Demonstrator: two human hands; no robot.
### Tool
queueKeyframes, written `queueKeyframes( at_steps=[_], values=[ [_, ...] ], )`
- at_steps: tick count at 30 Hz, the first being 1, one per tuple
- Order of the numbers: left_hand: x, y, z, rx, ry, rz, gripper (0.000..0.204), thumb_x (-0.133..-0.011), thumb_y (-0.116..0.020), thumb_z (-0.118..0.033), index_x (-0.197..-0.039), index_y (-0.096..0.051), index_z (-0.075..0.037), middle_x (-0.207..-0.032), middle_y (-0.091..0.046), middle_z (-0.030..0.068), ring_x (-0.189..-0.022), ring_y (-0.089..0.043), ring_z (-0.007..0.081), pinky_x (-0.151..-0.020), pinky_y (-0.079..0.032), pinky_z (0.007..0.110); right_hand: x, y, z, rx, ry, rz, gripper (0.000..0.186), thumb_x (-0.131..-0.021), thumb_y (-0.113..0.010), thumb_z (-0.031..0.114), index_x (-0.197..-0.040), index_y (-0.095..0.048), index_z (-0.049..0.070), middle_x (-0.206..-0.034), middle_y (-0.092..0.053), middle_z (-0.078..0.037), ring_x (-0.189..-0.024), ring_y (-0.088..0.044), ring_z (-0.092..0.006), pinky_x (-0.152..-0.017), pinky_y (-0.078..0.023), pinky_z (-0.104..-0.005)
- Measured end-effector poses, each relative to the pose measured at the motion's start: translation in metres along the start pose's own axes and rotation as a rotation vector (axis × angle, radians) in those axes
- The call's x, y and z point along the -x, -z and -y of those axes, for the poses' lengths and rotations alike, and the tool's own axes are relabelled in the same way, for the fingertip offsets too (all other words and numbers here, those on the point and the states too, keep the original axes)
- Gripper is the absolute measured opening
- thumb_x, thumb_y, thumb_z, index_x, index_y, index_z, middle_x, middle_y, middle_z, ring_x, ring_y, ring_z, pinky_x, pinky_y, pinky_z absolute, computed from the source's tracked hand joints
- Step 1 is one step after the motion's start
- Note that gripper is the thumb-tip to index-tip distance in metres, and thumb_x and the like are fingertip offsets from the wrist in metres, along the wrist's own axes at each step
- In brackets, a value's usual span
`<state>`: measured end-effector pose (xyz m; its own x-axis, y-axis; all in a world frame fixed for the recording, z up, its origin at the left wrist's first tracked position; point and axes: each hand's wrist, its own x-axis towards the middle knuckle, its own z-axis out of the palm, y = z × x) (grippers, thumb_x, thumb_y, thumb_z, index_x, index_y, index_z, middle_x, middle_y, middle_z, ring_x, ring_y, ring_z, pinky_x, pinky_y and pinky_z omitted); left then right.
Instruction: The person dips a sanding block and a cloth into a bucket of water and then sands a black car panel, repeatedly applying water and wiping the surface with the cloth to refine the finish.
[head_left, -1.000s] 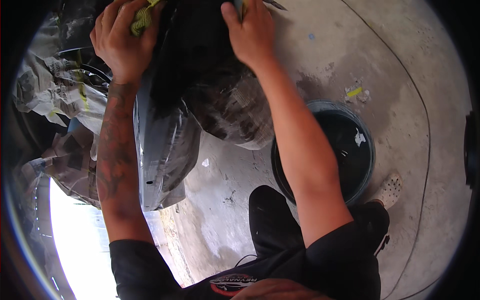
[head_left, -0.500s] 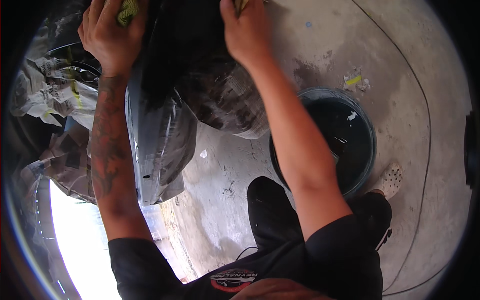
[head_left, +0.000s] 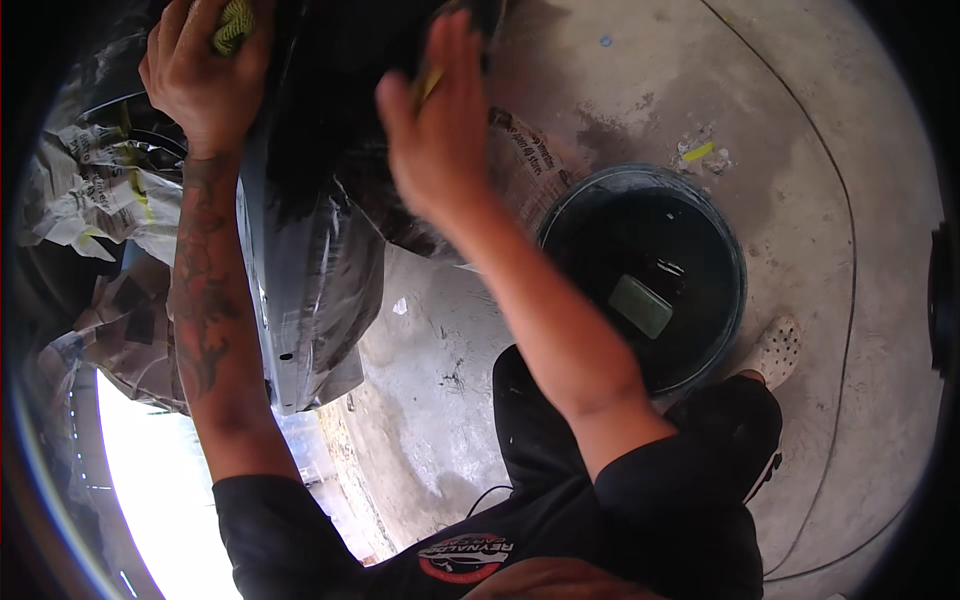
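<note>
At the top left, my left hand [head_left: 205,85] is closed on a bunched yellow-green textured cloth [head_left: 234,27], against the edge of a dark, glossy vehicle panel [head_left: 325,90]. My right hand [head_left: 440,130] is over the same panel, smeared by motion, its fingers stretched forward. A thin yellowish piece [head_left: 430,84] shows between its thumb and fingers; what lies under the palm is hidden. The panel's grey lower edge [head_left: 285,330] runs down toward me between my forearms.
Right of the panel stands a round dark tub [head_left: 741,270] of water with a greenish rectangular block [head_left: 640,307] in it. Crumpled masking paper [head_left: 150,195] hangs at left, and printed paper [head_left: 525,150] beside the panel. A thin cable [head_left: 850,230] crosses the concrete floor [head_left: 430,350].
My right hand has swung left and nearer to me over the panel. My left hand has shifted slightly left with the cloth. The block in the tub now shows past my forearm.
</note>
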<state>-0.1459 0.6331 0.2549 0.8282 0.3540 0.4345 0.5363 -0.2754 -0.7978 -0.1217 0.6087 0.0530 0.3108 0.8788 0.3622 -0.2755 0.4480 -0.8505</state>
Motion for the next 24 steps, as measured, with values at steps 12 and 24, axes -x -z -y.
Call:
queueKeyframes(
  at_steps=[12,24],
  values=[
    [0.002,0.002,0.006,-0.008,0.0,-0.009,0.023,-0.076,-0.077,-0.001,-0.095,-0.065,-0.003,-0.106,-0.067,0.0143,-0.098,-0.064,0.0349,-0.085,-0.045,0.041,0.001,0.009,0.005,0.106,0.072,-0.051,0.067,-0.106,-0.044,0.04,-0.149,-0.035,-0.011,-0.155,-0.034,-0.033,-0.145,-0.034,-0.0442,-0.118,-0.03,-0.0481],
    [0.003,-0.002,0.009,0.0,-0.035,-0.063,0.023,-0.076,-0.078,-0.002,-0.095,-0.064,-0.004,-0.106,-0.067,0.0142,-0.099,-0.064,0.0345,-0.084,-0.045,0.04,-0.033,0.018,-0.018,-0.028,-0.135,0.115,0.08,-0.101,-0.052,0.045,-0.158,-0.022,-0.003,-0.166,-0.02,-0.022,-0.153,-0.02,-0.042,-0.12,-0.017,-0.0623]
  ],
)
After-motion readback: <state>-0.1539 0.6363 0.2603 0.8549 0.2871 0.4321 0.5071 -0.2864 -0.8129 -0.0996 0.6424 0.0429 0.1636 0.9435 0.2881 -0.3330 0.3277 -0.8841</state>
